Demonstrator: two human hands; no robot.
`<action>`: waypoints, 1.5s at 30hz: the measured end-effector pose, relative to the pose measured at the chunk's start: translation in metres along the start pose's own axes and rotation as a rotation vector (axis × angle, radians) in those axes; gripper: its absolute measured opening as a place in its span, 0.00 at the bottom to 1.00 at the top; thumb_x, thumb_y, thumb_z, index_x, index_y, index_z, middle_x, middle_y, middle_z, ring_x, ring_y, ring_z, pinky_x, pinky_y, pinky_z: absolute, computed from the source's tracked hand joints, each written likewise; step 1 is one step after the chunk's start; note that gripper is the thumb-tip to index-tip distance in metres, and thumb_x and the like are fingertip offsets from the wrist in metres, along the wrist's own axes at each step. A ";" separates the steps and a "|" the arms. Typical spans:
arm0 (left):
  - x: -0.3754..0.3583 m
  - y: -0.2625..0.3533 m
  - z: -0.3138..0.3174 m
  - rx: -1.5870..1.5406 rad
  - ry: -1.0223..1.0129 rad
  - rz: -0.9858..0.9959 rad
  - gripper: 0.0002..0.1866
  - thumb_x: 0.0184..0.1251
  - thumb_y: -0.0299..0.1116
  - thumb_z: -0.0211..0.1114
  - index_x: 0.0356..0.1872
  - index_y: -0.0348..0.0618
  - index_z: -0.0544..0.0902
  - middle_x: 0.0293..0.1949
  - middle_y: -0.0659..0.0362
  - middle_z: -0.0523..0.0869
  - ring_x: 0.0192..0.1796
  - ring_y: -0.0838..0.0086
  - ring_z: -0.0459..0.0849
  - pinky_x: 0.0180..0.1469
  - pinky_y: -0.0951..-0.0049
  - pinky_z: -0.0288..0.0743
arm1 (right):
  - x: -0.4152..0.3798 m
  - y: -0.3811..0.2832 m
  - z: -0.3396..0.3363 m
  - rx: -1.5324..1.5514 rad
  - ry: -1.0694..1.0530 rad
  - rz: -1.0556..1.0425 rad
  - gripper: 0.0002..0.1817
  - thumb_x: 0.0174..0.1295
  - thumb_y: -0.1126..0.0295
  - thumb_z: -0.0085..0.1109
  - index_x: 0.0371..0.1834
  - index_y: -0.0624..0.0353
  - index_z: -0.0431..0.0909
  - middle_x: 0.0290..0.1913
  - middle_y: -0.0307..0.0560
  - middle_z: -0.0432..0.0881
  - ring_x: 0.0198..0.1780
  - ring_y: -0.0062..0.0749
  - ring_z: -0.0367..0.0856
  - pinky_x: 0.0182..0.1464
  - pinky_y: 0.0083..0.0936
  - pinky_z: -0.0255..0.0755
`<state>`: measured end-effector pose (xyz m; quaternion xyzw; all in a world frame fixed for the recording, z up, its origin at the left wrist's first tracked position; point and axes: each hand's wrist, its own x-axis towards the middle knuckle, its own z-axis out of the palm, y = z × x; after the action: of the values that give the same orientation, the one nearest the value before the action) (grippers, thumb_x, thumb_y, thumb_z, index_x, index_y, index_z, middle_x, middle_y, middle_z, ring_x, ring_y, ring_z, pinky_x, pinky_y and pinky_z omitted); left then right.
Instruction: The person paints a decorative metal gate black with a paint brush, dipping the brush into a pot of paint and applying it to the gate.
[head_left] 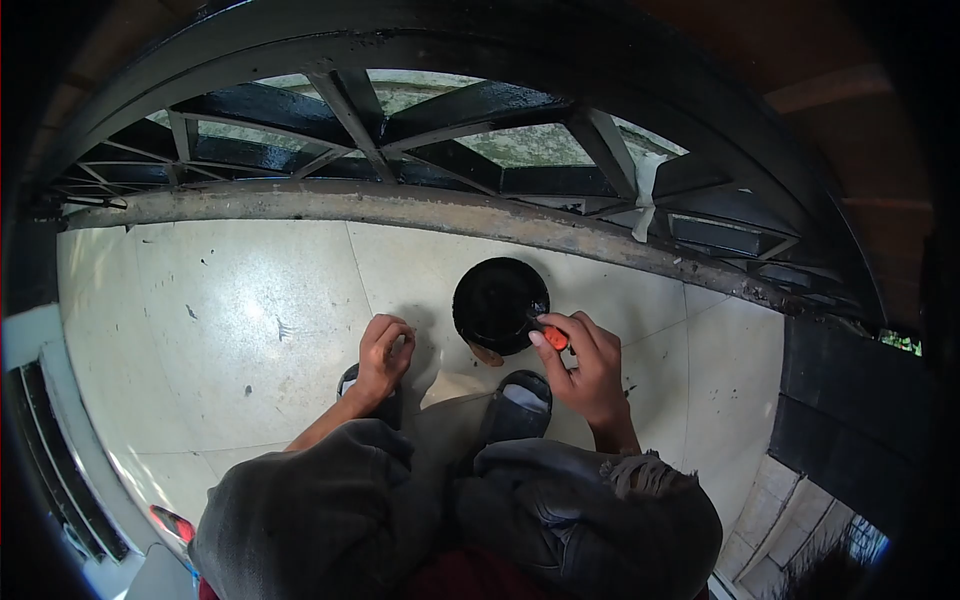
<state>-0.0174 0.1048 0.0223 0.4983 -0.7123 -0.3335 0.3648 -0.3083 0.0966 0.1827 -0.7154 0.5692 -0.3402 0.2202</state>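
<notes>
1 round black container [462, 300]; contents too dark to be made out. 1 slim orange-handled tool [555, 338] pinched by R hand [588, 370] at container's R rim, far end lost vs. black. L hand [383, 358] loosely curled, L of container; whether anything's held can't be told. 2 dark shoes [510, 420] seen below container, L partly covered.

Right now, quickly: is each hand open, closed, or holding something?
Left hand: loosely curled closed, nothing visible in its grip.
Right hand: closed, holding an orange handle between thumb and fingers.
</notes>
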 end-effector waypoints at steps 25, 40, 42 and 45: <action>0.003 0.006 -0.005 -0.042 -0.059 -0.101 0.09 0.54 0.11 0.67 0.33 0.35 0.81 0.35 0.54 0.81 0.34 0.67 0.83 0.38 0.71 0.78 | -0.001 0.002 0.003 -0.155 -0.033 -0.071 0.10 0.59 0.72 0.72 0.40 0.62 0.81 0.27 0.47 0.82 0.24 0.41 0.83 0.27 0.31 0.75; 0.001 0.005 -0.007 -0.014 -0.038 -0.118 0.08 0.57 0.14 0.70 0.32 0.36 0.80 0.34 0.55 0.82 0.32 0.71 0.81 0.35 0.73 0.76 | -0.022 -0.003 0.001 0.147 0.264 0.120 0.10 0.62 0.73 0.71 0.42 0.63 0.81 0.31 0.51 0.85 0.28 0.45 0.86 0.30 0.32 0.78; 0.000 0.006 -0.006 -0.018 -0.048 -0.115 0.08 0.57 0.13 0.69 0.33 0.35 0.80 0.35 0.55 0.81 0.32 0.69 0.81 0.36 0.72 0.76 | -0.022 0.005 0.004 0.079 0.190 0.088 0.10 0.62 0.73 0.71 0.42 0.63 0.81 0.31 0.51 0.85 0.28 0.45 0.86 0.30 0.32 0.78; 0.000 0.005 -0.008 -0.030 -0.052 -0.121 0.08 0.57 0.13 0.68 0.33 0.35 0.80 0.35 0.55 0.81 0.33 0.69 0.81 0.37 0.72 0.76 | -0.024 0.004 0.002 0.067 0.176 0.051 0.10 0.62 0.73 0.71 0.42 0.64 0.82 0.31 0.50 0.85 0.28 0.43 0.85 0.30 0.31 0.77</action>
<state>-0.0130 0.1058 0.0302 0.5261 -0.6849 -0.3785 0.3329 -0.3122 0.1186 0.1733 -0.6601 0.5928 -0.4150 0.2017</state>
